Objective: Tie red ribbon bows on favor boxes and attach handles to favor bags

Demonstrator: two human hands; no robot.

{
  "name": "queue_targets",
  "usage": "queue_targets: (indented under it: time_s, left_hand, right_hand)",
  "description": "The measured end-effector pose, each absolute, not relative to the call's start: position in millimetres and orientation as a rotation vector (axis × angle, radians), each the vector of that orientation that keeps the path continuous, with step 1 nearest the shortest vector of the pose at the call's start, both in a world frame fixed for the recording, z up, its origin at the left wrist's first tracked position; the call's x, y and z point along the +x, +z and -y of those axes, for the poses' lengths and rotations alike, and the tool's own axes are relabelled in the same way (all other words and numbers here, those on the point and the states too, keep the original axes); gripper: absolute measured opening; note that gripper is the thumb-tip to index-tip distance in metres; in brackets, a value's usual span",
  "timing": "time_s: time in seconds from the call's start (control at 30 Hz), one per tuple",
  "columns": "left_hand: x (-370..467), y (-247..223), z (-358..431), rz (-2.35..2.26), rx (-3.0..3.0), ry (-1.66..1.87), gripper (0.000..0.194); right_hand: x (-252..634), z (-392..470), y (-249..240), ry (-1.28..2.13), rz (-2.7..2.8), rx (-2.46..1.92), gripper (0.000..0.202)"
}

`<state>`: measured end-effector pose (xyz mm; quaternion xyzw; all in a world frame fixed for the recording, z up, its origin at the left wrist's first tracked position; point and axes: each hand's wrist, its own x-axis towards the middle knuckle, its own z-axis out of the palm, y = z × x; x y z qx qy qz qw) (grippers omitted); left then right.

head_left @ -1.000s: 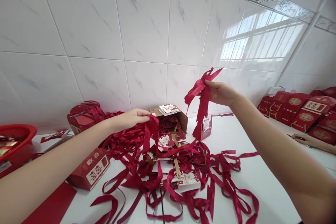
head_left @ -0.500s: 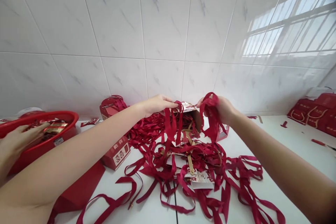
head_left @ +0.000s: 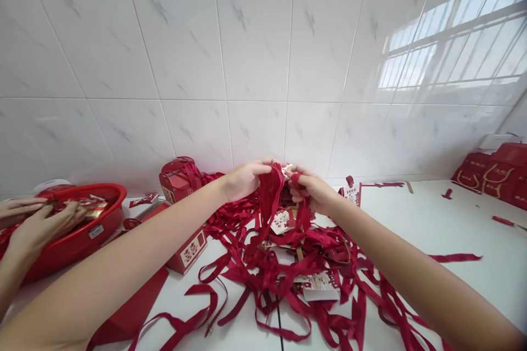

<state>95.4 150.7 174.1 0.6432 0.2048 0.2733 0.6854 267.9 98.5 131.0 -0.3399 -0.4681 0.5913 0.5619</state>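
Observation:
Above a tangled heap of red ribbons [head_left: 284,285], my left hand [head_left: 245,180] pinches a bunch of red ribbon [head_left: 269,192] that hangs down. Close to its right, my right hand [head_left: 310,189] is closed on another looped piece of red ribbon [head_left: 303,211]. Between and behind the hands a small white and red printed piece shows, partly hidden. Printed white and red cards [head_left: 319,287] and gold strips lie among the ribbons. More ribbon is piled behind my left forearm.
Another person's hands [head_left: 45,225] are in a red basin [head_left: 111,219] of wrapped items at the left. Red boxes [head_left: 175,181] stand by the tiled wall. At the far right are red bags [head_left: 494,175] and a red-handled tool [head_left: 503,221].
My right hand has moved left, close to my left hand, and the large ribbon bundle it held is gone from it. A second hand of the other person has appeared at the basin.

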Motion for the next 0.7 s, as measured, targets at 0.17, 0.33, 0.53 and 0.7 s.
queue_targets:
  time_s: [0.17, 0.33, 0.53, 0.7]
  left_hand:
    - [97, 165, -151, -0.443, 1.472, 0.627, 0.014]
    - [92, 156, -155, -0.423, 1.466, 0.723, 0.02]
    - [72, 151, -179, -0.487, 1.457, 0.831, 0.026]
    - [56, 147, -205, -0.602, 1.445, 0.893, 0.028]
  right_hand:
    - [260, -91, 133, 1.573, 1.165, -0.773, 0.036]
    - [266, -91, 129, 1.573, 1.127, -0.674, 0.023]
    - [297, -91, 123, 1.567, 1.009, -0.6, 0.016]
    - [325, -88, 122, 1.52, 0.853, -0.538, 0.009]
